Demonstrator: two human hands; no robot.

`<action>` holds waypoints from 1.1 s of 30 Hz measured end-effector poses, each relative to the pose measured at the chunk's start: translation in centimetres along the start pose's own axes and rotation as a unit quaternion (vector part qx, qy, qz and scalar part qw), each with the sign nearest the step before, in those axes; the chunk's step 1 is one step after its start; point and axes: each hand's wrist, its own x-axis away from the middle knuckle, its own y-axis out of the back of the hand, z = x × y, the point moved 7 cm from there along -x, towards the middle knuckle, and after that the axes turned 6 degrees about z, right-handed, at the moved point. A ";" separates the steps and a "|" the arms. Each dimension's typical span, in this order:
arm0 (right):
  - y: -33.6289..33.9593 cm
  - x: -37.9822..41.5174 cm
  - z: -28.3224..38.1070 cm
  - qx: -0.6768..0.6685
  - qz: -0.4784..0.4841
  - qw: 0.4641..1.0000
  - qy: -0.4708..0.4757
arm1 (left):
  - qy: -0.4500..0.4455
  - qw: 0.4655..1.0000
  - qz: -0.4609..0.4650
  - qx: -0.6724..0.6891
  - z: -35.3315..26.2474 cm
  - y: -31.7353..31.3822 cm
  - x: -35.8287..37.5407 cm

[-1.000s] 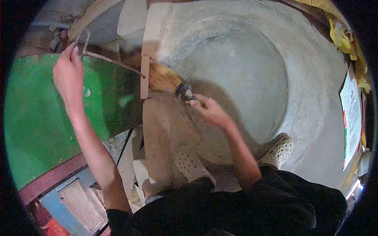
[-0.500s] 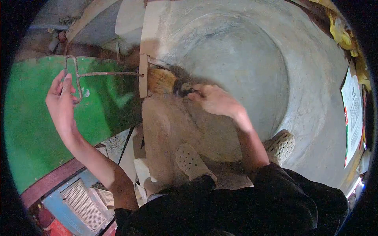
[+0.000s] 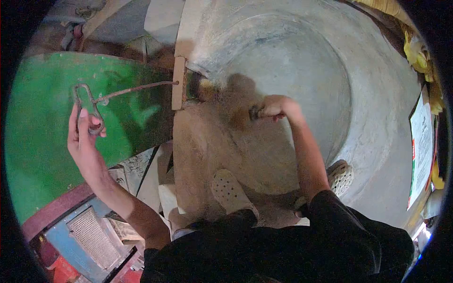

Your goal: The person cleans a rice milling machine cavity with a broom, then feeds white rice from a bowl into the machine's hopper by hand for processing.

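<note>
Your left hand (image 3: 87, 141) grips the rusty looped metal rod (image 3: 137, 88); your right hand (image 3: 281, 107) clasps the dark-bound brown brush (image 3: 255, 112), bristles leftward.

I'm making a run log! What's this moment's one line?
left hand: holding bent metal rod by its looped handle | right hand: gripping brush, bristles blurred | rod's far end: at narrow block

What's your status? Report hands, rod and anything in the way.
Left hand gripping the bent rod by its looped end. Right hand over the grey surface, clutching a dark object, too blurred to identify. Brown block at the rod's far end.
</note>
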 end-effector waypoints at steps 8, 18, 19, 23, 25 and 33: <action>6.6 -15.7 7.7 0.217 -0.244 0.910 0.255 | 0.014 0.989 -0.040 0.143 1.6 -0.2 1.0; -3.3 -17.3 4.9 0.087 -0.126 0.986 0.062 | 0.001 0.997 0.011 0.077 -1.1 -1.7 -0.4; -4.1 -15.7 6.3 0.092 -0.119 0.986 0.066 | -0.006 0.997 0.010 0.078 -1.7 -2.2 -0.3; -6.9 -16.1 3.5 -0.073 -0.273 0.958 -0.038 | -0.019 0.996 0.019 0.087 -2.5 -3.0 -0.3; -5.8 -17.6 5.6 -0.006 -0.251 0.968 0.007 | -0.022 0.994 0.007 0.107 -2.5 -3.1 -0.5; -4.2 -10.7 8.4 -0.148 -0.258 0.953 -0.064 | 0.002 0.990 -0.038 0.139 -0.5 -2.5 0.4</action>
